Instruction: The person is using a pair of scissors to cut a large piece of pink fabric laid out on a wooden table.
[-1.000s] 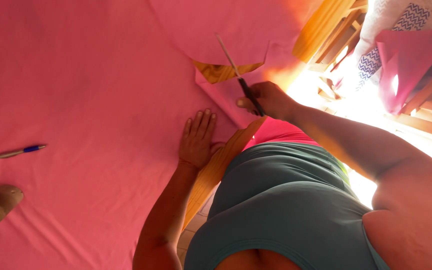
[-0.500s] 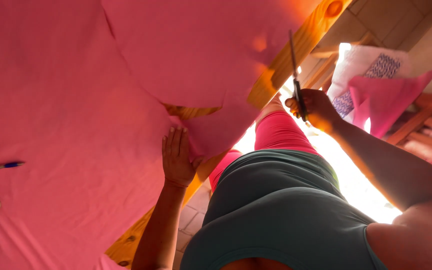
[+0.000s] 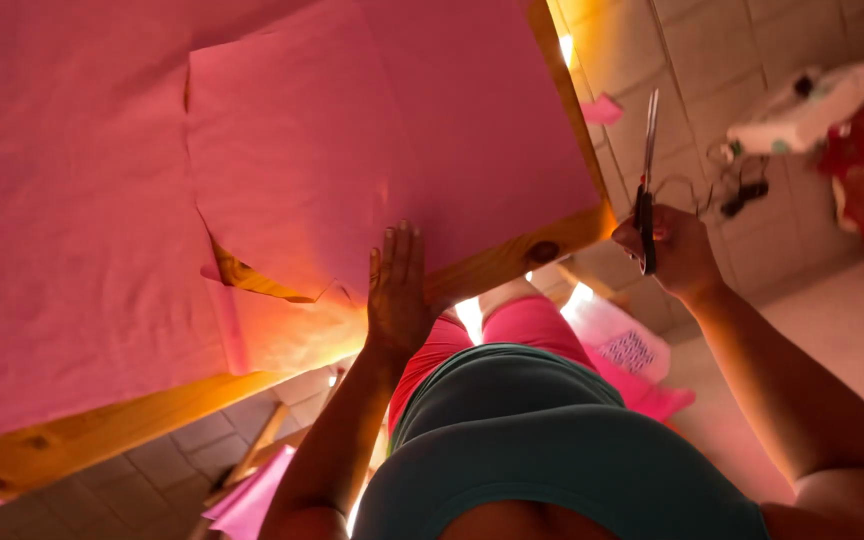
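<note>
The left hand [image 3: 399, 290] lay flat and open on the pink fabric [image 3: 352, 150]; the right hand [image 3: 674, 250] gripped closed scissors [image 3: 646, 180] beside the table edge [image 3: 512, 258]

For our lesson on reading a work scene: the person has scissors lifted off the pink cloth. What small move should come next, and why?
Probably bring the scissors back down to the cut edge of the pink cloth. The right hand holds them out past the wooden table edge, blades pointing away from the cloth, while the left hand lies flat on the cloth near a notch already cut.
</note>
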